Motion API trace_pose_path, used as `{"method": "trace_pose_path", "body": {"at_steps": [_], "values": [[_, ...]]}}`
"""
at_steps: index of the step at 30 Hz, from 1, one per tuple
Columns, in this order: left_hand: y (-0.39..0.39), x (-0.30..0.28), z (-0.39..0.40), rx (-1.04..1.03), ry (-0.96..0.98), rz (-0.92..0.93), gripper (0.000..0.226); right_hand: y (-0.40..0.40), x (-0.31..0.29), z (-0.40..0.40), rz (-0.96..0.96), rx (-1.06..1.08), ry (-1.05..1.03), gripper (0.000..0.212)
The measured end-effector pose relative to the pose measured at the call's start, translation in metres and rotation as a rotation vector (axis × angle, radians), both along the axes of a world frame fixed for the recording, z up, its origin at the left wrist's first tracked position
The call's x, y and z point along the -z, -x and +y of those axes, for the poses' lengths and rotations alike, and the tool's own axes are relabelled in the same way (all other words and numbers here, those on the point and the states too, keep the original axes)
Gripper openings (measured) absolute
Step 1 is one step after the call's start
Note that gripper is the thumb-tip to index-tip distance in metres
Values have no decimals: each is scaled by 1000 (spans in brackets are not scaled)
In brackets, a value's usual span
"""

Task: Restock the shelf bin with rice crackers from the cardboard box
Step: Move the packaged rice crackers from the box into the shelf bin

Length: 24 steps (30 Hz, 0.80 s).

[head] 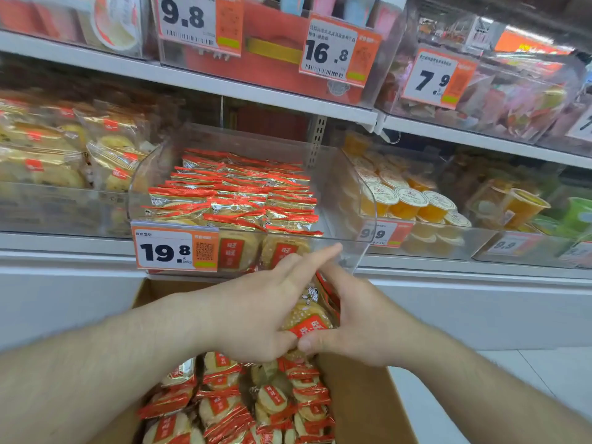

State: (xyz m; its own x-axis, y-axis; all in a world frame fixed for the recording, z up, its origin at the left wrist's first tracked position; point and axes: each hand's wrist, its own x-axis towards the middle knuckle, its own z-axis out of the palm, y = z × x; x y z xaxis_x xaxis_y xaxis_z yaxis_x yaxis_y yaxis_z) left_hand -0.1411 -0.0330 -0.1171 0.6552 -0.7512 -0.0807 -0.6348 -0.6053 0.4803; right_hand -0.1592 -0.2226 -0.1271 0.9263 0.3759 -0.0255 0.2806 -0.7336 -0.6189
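Note:
A stack of rice cracker packs (312, 317) with red and gold wrappers is clamped between my two hands, just below the front of the clear shelf bin (352, 200). My left hand (256, 312) grips the stack from the left, its index finger stretched toward the bin. My right hand (352, 322) holds it from the right, thumbs meeting underneath. The bin holds several rows of the same packs (237, 193). Below my arms, the open cardboard box (362, 398) contains several loose packs (243, 408).
A price tag reading 19.8 (174, 248) hangs on the bin's front. Bins of wrapped cakes (64, 149) stand to the left and orange jelly cups (413, 200) to the right. A white shelf edge (192, 81) runs above the bin.

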Motion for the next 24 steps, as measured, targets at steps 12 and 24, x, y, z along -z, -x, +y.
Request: {"method": "trace_pose_path", "body": {"at_steps": [12, 24], "values": [[-75, -52, -1, -465, 228, -354, 79, -51, -108, -18, -484, 440, 120, 33], [-127, -17, -7, -392, -244, -287, 87, -204, -78, 42, -809, 277, 1178, 26]]}}
